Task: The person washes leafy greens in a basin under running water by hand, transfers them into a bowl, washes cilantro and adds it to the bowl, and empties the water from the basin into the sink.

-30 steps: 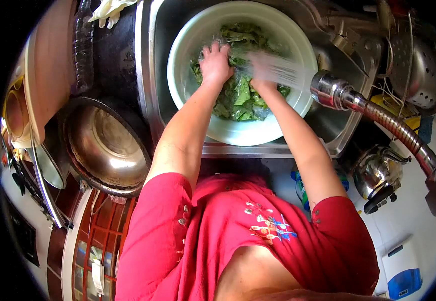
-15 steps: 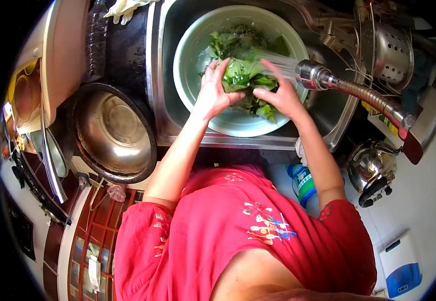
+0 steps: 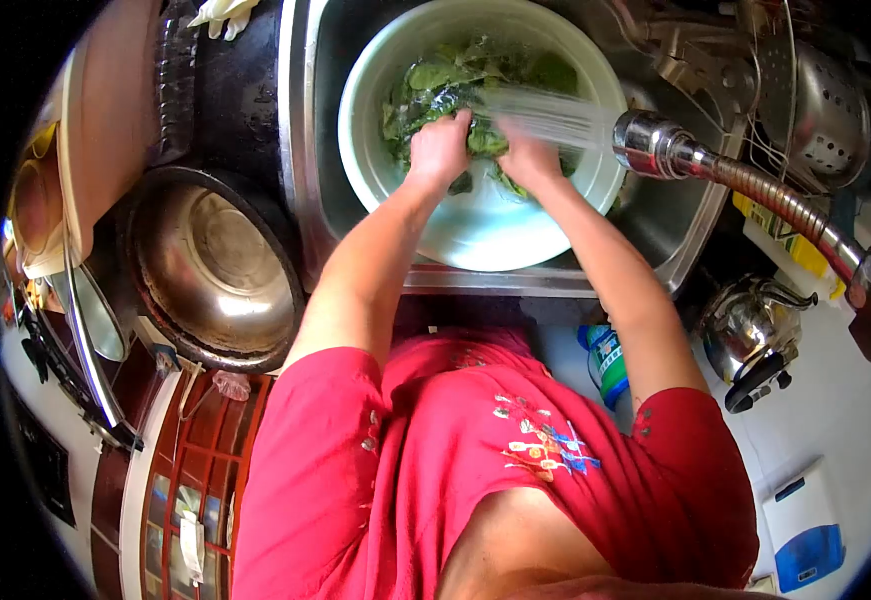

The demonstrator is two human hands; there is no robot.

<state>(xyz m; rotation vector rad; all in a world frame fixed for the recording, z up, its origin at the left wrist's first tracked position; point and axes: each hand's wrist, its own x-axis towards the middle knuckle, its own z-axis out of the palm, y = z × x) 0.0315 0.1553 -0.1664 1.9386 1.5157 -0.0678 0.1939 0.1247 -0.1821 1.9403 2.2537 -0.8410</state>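
Leafy greens [image 3: 435, 75] lie in water inside a pale green basin [image 3: 380, 195], which sits in the steel sink. My left hand [image 3: 440, 150] is down in the basin, its fingers curled into the leaves. Opposite it, my right hand [image 3: 530, 158] also closes on the greens, partly smeared by motion and spray. Leaves show between the two hands and under the right one. From the right, a tap head [image 3: 645, 142] on a flexible hose sprays water across the greens and my right hand. The fingertips of both hands are hidden.
A metal bowl with a dark rim [image 3: 225, 260] stands left of the sink [image 3: 307, 200]. On the right are a kettle [image 3: 750, 330] and a perforated steel holder [image 3: 830, 120]. A clear plastic bottle [image 3: 175, 90] and a white glove [image 3: 223, 14] lie at upper left.
Both hands have gone from holding leaves up, fingers spread, to being lower in the basin with fingers curled. The greens now lie flatter in the water.
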